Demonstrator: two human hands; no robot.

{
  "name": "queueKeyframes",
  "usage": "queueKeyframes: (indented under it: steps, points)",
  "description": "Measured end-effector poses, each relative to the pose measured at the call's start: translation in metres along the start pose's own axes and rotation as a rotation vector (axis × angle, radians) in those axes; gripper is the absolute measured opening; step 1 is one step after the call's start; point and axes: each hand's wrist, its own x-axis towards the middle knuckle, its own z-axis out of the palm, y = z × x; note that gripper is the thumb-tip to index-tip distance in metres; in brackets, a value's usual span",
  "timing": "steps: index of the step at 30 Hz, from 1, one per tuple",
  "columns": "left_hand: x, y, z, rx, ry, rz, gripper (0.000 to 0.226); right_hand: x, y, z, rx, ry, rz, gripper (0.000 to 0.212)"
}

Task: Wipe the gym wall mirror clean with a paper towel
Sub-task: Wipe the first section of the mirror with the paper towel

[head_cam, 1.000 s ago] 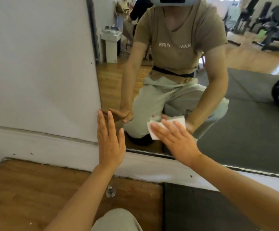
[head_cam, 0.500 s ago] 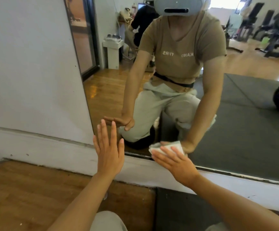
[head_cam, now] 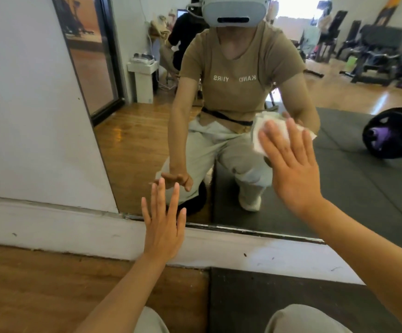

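Since half a second ago the right hand (head_cam: 293, 169) has swept up the glass from the bottom edge of the mirror (head_cam: 147, 145), carrying the paper towel (head_cam: 267, 133) with it toward 1 o'clock of where it was; the left hand (head_cam: 164, 224) has barely shifted. Now the right hand lies flat with its fingers straight and spread, pressing the white towel against the glass. Most of the towel sits under the fingers, and its crumpled edges show beyond the fingertips at 11 o'clock and 1 o'clock of the hand. Relative to the palm, the towel lies at 12 o'clock, under the fingers rather than the heel of the hand.

At 8 o'clock of the right hand, well apart from it, the left hand is raised with fingers straight and slightly spread, holding nothing. Its fingertips overlap the lower edge of the mirror while its palm is in front of the white baseboard (head_cam: 51, 227); whether it touches the surface cannot be told.

Reflected in the mirror are the crouching person in a tan shirt and light trousers, a dark floor mat (head_cam: 363, 188), a black weight plate (head_cam: 392, 133) at 3 o'clock of the towel, and gym machines at 1 o'clock. Below the baseboard lies wooden floor (head_cam: 39, 284)
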Motion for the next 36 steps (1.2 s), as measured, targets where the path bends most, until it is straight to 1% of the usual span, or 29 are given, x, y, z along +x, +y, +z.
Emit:
queueKeyframes:
  steps: [1, 3, 5, 8, 10, 12, 14, 16, 18, 20, 22, 24, 25, 27, 29, 30, 31, 32, 34, 36]
  points:
    - [0.002, 0.005, 0.003, 0.001, 0.003, -0.002, 0.063, 0.008, 0.006, -0.005, 0.024, 0.035, 0.052, 0.061]
    - [0.003, 0.009, 0.006, 0.013, 0.012, -0.025, 0.066, 0.007, 0.012, -0.007, 0.070, 0.063, 0.080, 0.061]
    - [0.004, 0.009, 0.008, 0.028, 0.010, -0.038, 0.067, -0.016, 0.008, 0.003, 0.083, 0.018, 0.057, 0.062]
    - [0.004, 0.007, 0.007, 0.040, -0.007, -0.042, 0.067, -0.080, -0.002, 0.028, -0.035, -0.104, -0.090, 0.071]
    - [0.004, 0.007, 0.005, 0.047, -0.014, -0.037, 0.066, -0.128, -0.007, 0.039, -0.097, -0.211, -0.251, 0.084]
    - [0.004, 0.008, 0.003, 0.054, -0.014, -0.035, 0.067, -0.169, -0.014, 0.042, -0.128, -0.361, -0.406, 0.097]
    - [0.004, 0.009, 0.003, 0.058, -0.010, -0.035, 0.067, -0.192, -0.018, 0.041, -0.132, -0.516, -0.438, 0.112]
    - [0.005, 0.011, 0.004, 0.062, 0.003, -0.038, 0.068, -0.194, -0.016, 0.040, -0.122, -0.552, -0.417, 0.116]
    - [0.005, 0.016, 0.005, 0.058, 0.038, -0.051, 0.068, -0.187, -0.013, 0.039, -0.098, -0.515, -0.415, 0.114]
    - [0.006, 0.025, 0.005, 0.055, 0.088, -0.044, 0.068, -0.175, -0.006, 0.036, -0.074, -0.455, -0.373, 0.109]
    - [0.008, 0.037, 0.006, 0.053, 0.122, 0.014, 0.069, -0.158, 0.001, 0.032, -0.051, -0.379, -0.309, 0.096]
    - [0.013, 0.054, 0.008, 0.036, 0.124, 0.078, 0.069, -0.140, 0.009, 0.025, 0.002, -0.313, -0.268, 0.082]
    - [0.015, 0.063, 0.010, 0.024, 0.118, 0.099, 0.068, -0.130, 0.014, 0.021, 0.035, -0.271, -0.237, 0.079]
    - [0.020, 0.081, 0.011, -0.011, 0.117, 0.127, 0.067, -0.107, 0.027, 0.010, 0.075, -0.158, -0.112, 0.071]
    - [0.026, 0.096, 0.014, -0.030, 0.127, 0.151, 0.067, -0.081, 0.042, -0.002, 0.041, -0.043, 0.082, 0.058]
    - [0.029, 0.102, 0.016, -0.034, 0.131, 0.159, 0.067, -0.071, 0.048, -0.006, 0.014, 0.001, 0.178, 0.056]
    - [0.031, 0.107, 0.018, -0.041, 0.134, 0.159, 0.068, -0.065, 0.052, -0.008, 0.015, 0.038, 0.250, 0.057]
    - [0.033, 0.112, 0.022, -0.052, 0.133, 0.150, 0.068, -0.063, 0.054, -0.008, 0.045, 0.064, 0.283, 0.062]
    - [0.034, 0.119, 0.028, -0.055, 0.132, 0.112, 0.068, -0.072, 0.048, 0.000, 0.103, 0.058, 0.221, 0.069]
    - [0.034, 0.123, 0.032, -0.042, 0.140, 0.086, 0.067, -0.098, 0.038, 0.011, 0.089, 0.012, 0.114, 0.063]
